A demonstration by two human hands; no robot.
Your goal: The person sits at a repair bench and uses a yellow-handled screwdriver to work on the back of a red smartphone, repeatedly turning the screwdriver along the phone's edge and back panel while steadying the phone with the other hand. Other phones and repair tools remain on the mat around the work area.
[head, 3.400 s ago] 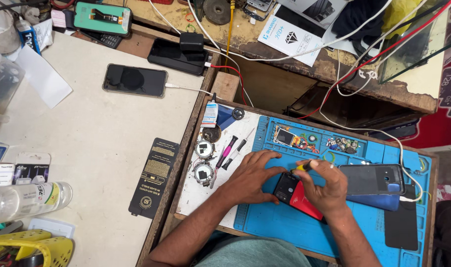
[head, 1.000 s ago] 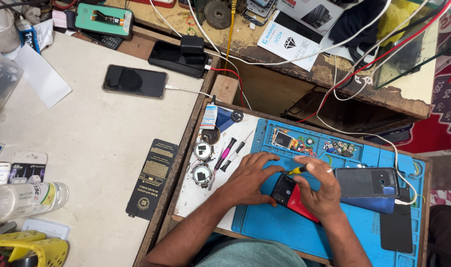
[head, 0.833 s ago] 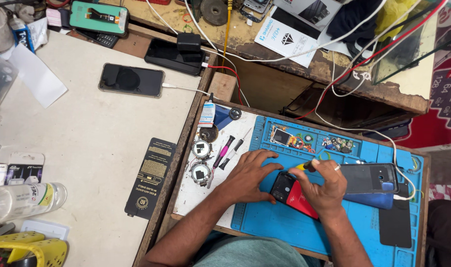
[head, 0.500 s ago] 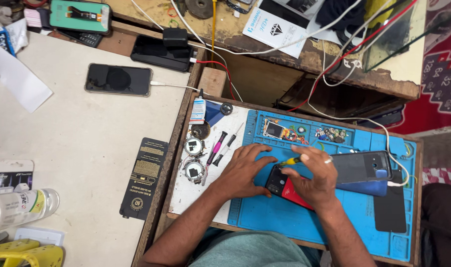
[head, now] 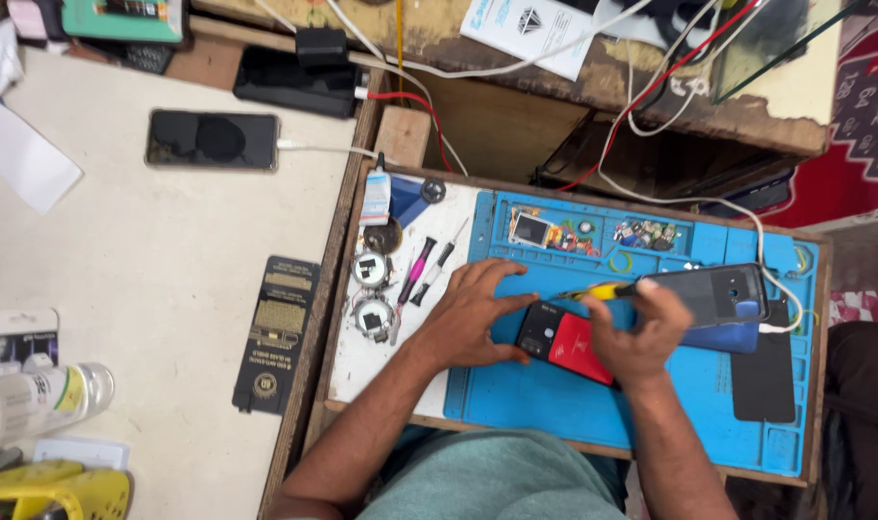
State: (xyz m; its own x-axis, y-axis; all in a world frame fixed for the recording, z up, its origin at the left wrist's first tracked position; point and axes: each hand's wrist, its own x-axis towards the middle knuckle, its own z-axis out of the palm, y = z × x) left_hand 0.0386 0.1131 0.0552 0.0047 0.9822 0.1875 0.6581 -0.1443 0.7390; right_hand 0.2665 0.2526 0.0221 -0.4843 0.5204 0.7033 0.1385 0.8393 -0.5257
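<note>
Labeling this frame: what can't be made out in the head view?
- Screwdriver tip: hidden between the hands.
- Red phone: right end covered by the right hand.
- Parts in the blue mat tray: too small.
- Bottle: cut off by the left edge.

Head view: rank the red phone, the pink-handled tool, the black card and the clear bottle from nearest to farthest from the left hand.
1. Red phone: under the left hand fingertips.
2. Pink-handled tool: just left.
3. Black card: on the table, farther left.
4. Clear bottle: far left edge.
</note>
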